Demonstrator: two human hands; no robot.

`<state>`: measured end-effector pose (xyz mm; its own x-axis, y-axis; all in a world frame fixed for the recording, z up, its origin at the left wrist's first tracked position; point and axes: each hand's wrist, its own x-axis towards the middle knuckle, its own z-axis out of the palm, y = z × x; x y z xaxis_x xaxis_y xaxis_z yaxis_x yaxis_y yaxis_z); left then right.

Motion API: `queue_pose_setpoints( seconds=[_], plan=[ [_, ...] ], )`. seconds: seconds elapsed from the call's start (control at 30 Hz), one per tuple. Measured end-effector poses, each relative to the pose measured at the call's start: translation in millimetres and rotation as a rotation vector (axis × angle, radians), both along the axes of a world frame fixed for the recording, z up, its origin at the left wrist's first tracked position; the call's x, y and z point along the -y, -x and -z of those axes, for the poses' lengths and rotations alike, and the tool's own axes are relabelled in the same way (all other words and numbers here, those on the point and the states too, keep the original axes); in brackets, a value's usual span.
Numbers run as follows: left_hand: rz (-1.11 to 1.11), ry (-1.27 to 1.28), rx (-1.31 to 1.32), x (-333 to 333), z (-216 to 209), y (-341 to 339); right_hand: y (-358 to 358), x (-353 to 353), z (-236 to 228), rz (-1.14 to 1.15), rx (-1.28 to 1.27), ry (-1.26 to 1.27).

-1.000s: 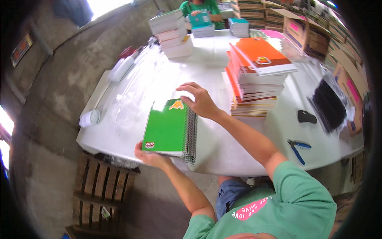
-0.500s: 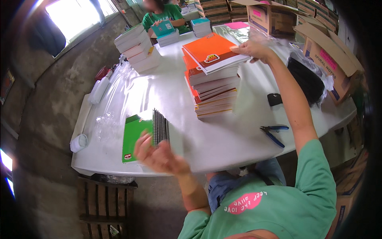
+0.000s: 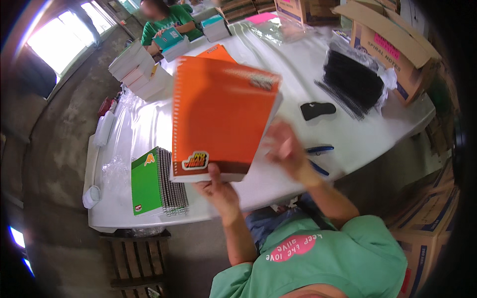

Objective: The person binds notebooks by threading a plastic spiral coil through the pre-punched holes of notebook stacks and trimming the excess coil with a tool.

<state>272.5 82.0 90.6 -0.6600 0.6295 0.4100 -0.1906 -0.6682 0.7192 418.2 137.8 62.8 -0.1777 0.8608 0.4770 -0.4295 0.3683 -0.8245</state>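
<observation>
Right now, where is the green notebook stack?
Head view, lower left: the green notebook stack lies on the table, left of the orange notebook in the left hand.

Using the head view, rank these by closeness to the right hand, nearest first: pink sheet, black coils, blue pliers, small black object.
From the right hand:
1. Blue pliers, just to its right
2. Small black object, beyond the pliers
3. Black coils, farther right
4. Pink sheet, table's far end

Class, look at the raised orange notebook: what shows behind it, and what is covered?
Behind the orange notebook, part of another orange cover shows past its top edge; the rest is hidden.
</observation>
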Motion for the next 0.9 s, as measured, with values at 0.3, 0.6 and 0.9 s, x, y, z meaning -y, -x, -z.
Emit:
queue_pose_setpoints(
  seconds=[0.3, 0.6, 0.9],
  plan=[
    [0.241, 0.458, -0.402, 36, 75, 63, -46, -21, 15, -0.363, 0.357, 0.268],
    [0.199, 0.505, -0.412, 23, 92, 46, -50, -25, 51, -0.363, 0.494, 0.282],
    [0.242, 0.74, -0.482, 23, 90, 62, -26, -11, 58, -0.217, 0.608, 0.337]
  ],
)
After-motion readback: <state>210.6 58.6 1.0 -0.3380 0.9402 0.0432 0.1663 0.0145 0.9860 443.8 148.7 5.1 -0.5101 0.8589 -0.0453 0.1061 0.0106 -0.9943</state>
